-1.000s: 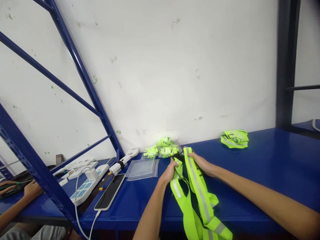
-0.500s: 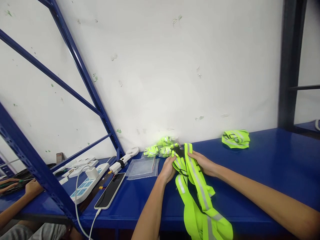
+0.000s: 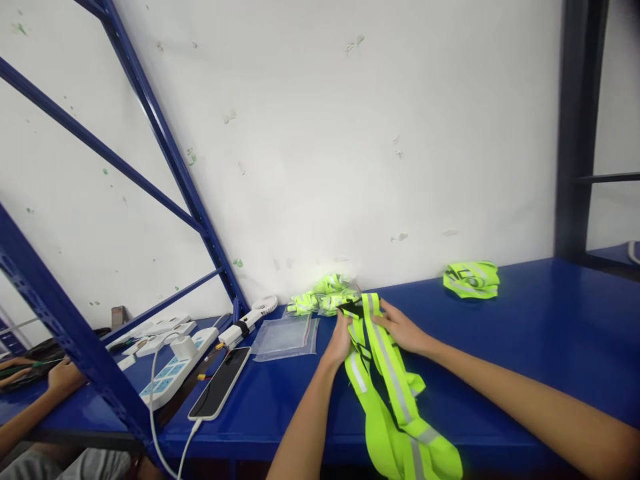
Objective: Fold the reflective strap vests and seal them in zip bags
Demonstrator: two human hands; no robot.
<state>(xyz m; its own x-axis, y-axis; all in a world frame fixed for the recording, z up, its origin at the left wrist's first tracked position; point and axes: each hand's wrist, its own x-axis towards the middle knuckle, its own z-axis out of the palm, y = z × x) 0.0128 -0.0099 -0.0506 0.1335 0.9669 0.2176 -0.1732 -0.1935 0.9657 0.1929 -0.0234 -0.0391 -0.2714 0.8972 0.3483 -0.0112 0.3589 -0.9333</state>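
Note:
A neon yellow reflective vest (image 3: pixel 389 393) with grey stripes lies on the blue shelf top (image 3: pixel 540 333) and hangs over its front edge. My left hand (image 3: pixel 341 340) is closed on the vest's upper left strap. My right hand (image 3: pixel 400 328) grips the upper right strap, fingers pressed on the fabric. Both hands sit close together at the vest's top end, where a black buckle shows.
Packed yellow vests in clear bags (image 3: pixel 327 301) lie by the wall, and an empty clear bag (image 3: pixel 286 336) is left of my hands. A folded vest (image 3: pixel 471 279) sits farther right. A phone (image 3: pixel 221 383), power strip (image 3: pixel 173 372) and small fan (image 3: pixel 253 317) are left. Another person's hand (image 3: pixel 63 377) rests beyond the blue frame.
My hands have drawn closer together and shifted the vest's top slightly toward the wall; the hanging straps have bunched and swung a little to the right.

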